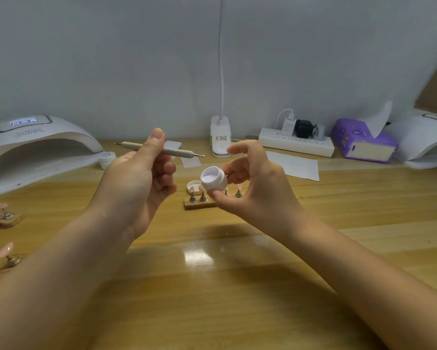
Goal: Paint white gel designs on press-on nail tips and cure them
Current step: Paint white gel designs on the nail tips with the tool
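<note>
Head view: the small round white plastic gel jar point(213, 181), lid off and tilted toward the left, is pinched by the right hand point(252, 190) above the desk point(225, 286). White gel fills it (level hard to judge). The left hand point(139, 178) grips a slim grey double-ended dotting tool point(159, 149), its right tip just beside the jar's mouth. Tilted further, gel could creep over the rim. Below, pink nail tips on a small wooden stand point(199, 204) wait; the jar's white lid point(194, 186) lies beside them. A white curing lamp point(38, 147) sits far left.
</note>
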`<state>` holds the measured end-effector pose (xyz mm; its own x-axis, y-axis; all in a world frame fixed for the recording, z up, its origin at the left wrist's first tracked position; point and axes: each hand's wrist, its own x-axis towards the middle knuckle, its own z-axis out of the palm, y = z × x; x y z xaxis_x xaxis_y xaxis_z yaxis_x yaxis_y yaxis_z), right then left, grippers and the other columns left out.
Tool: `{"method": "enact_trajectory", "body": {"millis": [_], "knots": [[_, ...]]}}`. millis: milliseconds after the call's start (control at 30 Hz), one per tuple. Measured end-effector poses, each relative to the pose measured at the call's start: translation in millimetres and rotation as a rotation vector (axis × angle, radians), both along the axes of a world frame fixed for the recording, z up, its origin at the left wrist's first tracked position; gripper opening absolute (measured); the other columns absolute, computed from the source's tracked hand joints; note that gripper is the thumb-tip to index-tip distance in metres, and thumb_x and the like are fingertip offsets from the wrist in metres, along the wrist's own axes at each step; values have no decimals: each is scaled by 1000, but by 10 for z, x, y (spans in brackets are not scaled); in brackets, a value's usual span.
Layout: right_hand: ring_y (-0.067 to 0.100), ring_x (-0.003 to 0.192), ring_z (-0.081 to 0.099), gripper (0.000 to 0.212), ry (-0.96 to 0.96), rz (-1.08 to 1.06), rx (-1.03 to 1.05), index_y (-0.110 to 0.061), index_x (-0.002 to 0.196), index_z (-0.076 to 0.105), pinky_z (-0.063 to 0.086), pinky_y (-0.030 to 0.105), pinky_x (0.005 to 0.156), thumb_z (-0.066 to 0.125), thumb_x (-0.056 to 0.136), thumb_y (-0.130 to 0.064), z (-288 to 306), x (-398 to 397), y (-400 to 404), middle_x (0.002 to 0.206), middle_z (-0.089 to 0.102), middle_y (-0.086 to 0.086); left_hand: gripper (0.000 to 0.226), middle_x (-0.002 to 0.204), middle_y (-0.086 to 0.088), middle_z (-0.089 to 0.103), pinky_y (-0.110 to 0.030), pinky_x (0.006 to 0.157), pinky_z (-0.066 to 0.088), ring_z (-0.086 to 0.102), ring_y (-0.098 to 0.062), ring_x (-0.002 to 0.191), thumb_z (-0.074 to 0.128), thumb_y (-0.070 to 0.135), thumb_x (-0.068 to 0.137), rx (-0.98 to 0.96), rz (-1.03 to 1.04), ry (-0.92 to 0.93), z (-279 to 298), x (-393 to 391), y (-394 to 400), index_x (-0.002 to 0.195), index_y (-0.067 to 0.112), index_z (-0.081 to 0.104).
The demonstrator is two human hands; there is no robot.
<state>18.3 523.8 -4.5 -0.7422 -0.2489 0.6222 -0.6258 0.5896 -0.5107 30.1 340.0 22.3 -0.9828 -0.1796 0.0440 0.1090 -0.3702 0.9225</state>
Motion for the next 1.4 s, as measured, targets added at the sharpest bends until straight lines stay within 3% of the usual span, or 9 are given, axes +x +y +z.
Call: {"method": "enact_trajectory", "body": {"millis": [400,533,667,800,967,1100,1167,1267,1400], "knots": [[7,85,62,60,-171,-199,-257,-20,115,44,53,18,73,83,71,-31,-95,-262,332,94,59,-8,24,71,-6,70,-24,60,54,66,-15,63,59,23,94,-67,29,198,-91,0,3,76,16,72],[13,94,57,59,-259,-308,-244,-21,120,43,51,29,80,79,76,-35,-236,-378,494,100,56,-9,21,73,-7,71,-24,62,55,68,-16,69,58,20,95,-72,46,193,-162,-6,3,80,13,71],[6,89,52,57,-321,-357,-187,-22,122,43,42,26,77,76,79,-38,-330,-466,548,91,51,-19,17,70,-6,70,-23,61,54,68,-15,67,55,15,96,-68,83,158,-253,-33,-2,85,8,66],[-2,81,52,54,-372,-365,-129,-24,119,44,42,23,75,76,79,-41,-397,-490,574,98,60,-14,19,72,-7,72,-24,63,56,69,-16,69,54,15,97,-74,94,115,-349,-42,9,84,10,67],[8,99,56,52,-419,-360,-101,-21,125,46,42,25,82,72,82,-35,-426,-510,600,115,67,-5,25,73,-6,72,-26,68,56,70,-17,73,53,15,97,-94,94,117,-411,-40,35,78,14,70],[20,127,44,58,-383,-378,31,-19,136,42,38,32,99,65,83,-24,-419,-504,590,135,52,2,25,72,-6,71,-26,68,56,70,-17,75,53,13,97,-57,99,111,-437,-45,48,78,13,69],[21,121,43,48,-236,-406,94,-16,128,48,37,31,96,64,84,-26,-369,-452,552,126,51,1,21,72,-5,71,-26,69,56,70,-16,75,52,13,97,-5,98,102,-439,-46,42,81,11,67],[20,84,50,25,142,-372,232,-10,98,58,41,30,69,61,81,-29,-259,-338,476,90,54,1,21,72,-4,71,-30,77,54,69,-15,74,52,13,97,65,86,75,-441,-54,39,82,11,66],[17,54,51,45,177,-399,565,-16,70,59,42,25,48,44,85,-57,-181,-213,344,58,54,-4,23,72,-5,70,-40,89,49,68,-15,70,51,17,97,114,44,18,-446,-40,56,80,13,66]]}}
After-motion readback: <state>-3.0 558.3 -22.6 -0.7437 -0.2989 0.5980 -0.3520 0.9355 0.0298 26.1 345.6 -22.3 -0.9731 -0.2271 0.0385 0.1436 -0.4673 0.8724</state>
